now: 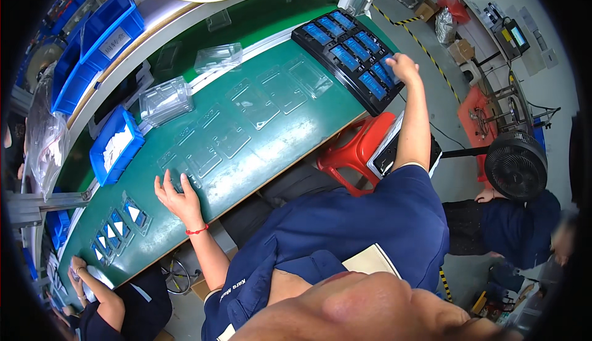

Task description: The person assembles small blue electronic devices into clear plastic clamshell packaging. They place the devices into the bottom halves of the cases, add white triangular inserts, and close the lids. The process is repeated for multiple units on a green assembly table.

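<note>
At the table's far right end, my right hand (404, 68) reaches over a black tray (345, 69). The tray holds several flat blue-faced rectangular panels (356, 49) in rows. Its fingers are bent together at the tray's right edge, by a blue panel; what they grip is hidden. My left hand (180, 202), with a red cord on the wrist, hovers at the table's near side, fingers apart and holding nothing. Beyond it, several clear plastic blister trays (253, 103) lie in a line across the green table (271, 150) toward the black tray.
Stacked clear trays (165, 100) and a blue bin of white pieces (114, 147) stand along the back. Several clear packs with blue and white inserts (117, 222) lie left, near a co-worker's arm (105, 291). A red stool (354, 153) stands below the right edge.
</note>
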Demonstrator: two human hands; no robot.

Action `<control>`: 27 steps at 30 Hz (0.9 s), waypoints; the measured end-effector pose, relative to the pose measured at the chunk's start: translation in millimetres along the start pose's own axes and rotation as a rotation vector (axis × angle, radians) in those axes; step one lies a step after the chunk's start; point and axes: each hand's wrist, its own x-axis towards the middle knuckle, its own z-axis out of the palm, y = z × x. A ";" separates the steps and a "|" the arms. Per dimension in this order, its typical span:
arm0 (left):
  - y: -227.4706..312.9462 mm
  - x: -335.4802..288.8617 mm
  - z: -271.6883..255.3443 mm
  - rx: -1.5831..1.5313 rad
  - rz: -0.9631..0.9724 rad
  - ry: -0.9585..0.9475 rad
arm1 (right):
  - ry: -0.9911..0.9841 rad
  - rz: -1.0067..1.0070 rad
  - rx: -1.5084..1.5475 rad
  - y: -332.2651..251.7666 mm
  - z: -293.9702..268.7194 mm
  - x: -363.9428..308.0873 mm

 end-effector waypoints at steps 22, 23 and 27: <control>0.6 -0.2 0.2 -0.003 0.001 -0.030 | -0.085 -0.142 -0.062 -40.0 11.2 -68.7; -0.3 -0.6 -0.2 -0.003 0.004 -0.029 | -0.074 -0.152 -0.003 -35.0 14.0 -66.9; 2.4 -0.8 -0.3 -0.012 -0.006 -0.021 | -0.169 -0.152 -0.079 -40.2 7.8 -66.2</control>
